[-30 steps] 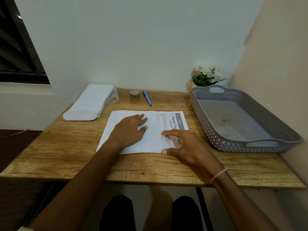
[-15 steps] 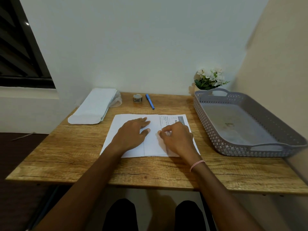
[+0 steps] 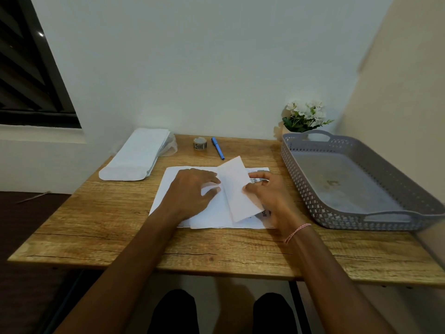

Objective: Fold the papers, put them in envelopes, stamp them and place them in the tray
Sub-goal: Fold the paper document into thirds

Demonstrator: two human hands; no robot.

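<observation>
1. Pinching between thumb and fingers, our right hand has a narrow grip on the right edge of the top paper. That part is lifted and tilted over toward the left.
2. Our left hand lies flat with straight fingers and holds nothing. It presses the left part of the paper down, with its fingertips just beside the raised flap.
3. The paper rests on a pile mid-table, and print shows on the sheet beneath at the right.
4. We judge this to be the first step, folding, so the task is at an early stage.
5. To fold well, we should bring the flap over slowly until its near and far edges line up with those below, and only then flatten it.
6. We should crease from the middle outward while the left hand pins the paper, or the fold may skew or the sheet below may slide.
7. Farther out, envelopes lie at the back left, with a stamp roll and a pen behind the pile.
8. On the right, well apart from the paper, sits the tray.
</observation>
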